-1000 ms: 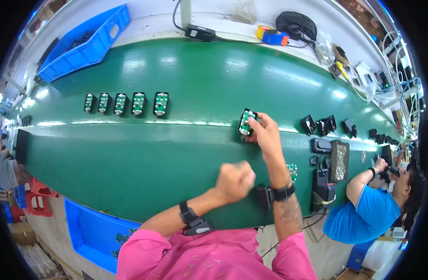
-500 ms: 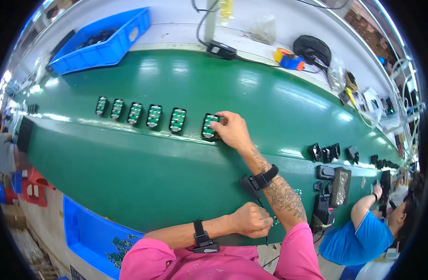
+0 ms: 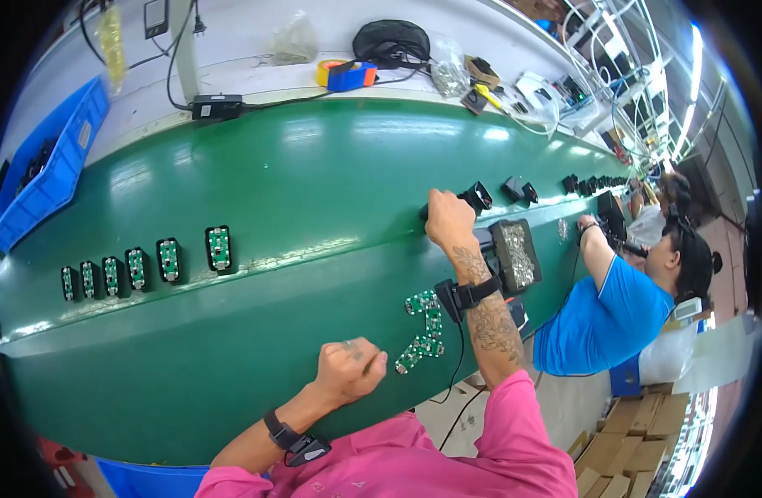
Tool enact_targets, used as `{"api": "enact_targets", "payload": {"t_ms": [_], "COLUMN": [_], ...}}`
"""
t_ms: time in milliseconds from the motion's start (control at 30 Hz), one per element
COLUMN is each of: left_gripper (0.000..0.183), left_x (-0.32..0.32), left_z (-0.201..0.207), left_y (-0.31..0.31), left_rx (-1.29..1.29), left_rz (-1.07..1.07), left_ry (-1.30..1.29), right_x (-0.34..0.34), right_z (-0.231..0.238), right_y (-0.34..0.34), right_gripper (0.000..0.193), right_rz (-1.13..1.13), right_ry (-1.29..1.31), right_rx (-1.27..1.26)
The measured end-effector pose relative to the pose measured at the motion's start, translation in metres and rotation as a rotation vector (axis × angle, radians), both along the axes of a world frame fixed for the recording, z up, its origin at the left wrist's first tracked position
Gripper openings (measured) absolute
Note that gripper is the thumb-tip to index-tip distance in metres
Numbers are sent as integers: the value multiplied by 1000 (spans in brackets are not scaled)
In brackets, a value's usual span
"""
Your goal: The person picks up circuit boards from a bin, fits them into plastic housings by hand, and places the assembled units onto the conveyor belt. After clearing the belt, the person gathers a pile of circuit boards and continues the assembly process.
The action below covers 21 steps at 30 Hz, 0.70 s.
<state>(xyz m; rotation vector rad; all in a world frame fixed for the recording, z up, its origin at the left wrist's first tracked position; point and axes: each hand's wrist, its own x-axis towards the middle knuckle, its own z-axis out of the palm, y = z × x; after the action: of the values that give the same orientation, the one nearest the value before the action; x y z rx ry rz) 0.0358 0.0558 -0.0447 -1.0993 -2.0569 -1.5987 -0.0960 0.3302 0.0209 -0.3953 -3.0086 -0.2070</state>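
Observation:
My right hand [image 3: 450, 217] is closed at a black plastic housing [image 3: 425, 213], which it partly covers; its fingertips are hidden. Just right of it lies another open black housing [image 3: 478, 197], with a further one [image 3: 519, 190] beyond. My left hand [image 3: 350, 370] is a loose fist low over the bench, and whatever it may hold cannot be seen. Between my arms lie several loose green circuit boards [image 3: 432, 319]. On the left stands a row of black housings with green boards in them, the rightmost housing [image 3: 218, 248] slightly apart from the others.
The green bench [image 3: 315, 183] runs across the view. A dark tray of small metal parts [image 3: 515, 253] is beside my right forearm. At far left stands a blue bin [image 3: 53, 166]. A co-worker in a blue shirt [image 3: 601, 315] sits at right. A cable [image 3: 458, 365] hangs from my right wristband.
My right hand has let go of the boarded housing at the row's end and moved right to the black housings. My left hand stays a fist. The view has swung right.

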Motion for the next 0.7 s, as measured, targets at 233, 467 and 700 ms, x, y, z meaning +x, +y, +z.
{"api": "enact_targets", "payload": {"t_ms": [233,467,700], "left_gripper": [76,65,25], "left_x": [-2,-11,-3], "left_z": [12,1,7], "left_y": [0,-4,-2], "left_rx": [178,-59,-102], "left_rz": [131,-39,-195], "left_ry": [-504,-258,-358], "right_x": [90,180,209], "right_z": [26,-1,-4], "right_y": [-113,-141,-123], "right_gripper": [47,24,8], "right_rz": [345,275,301], "right_ry": [-149,342,331], "right_rx": [-788,-831,-869]}}
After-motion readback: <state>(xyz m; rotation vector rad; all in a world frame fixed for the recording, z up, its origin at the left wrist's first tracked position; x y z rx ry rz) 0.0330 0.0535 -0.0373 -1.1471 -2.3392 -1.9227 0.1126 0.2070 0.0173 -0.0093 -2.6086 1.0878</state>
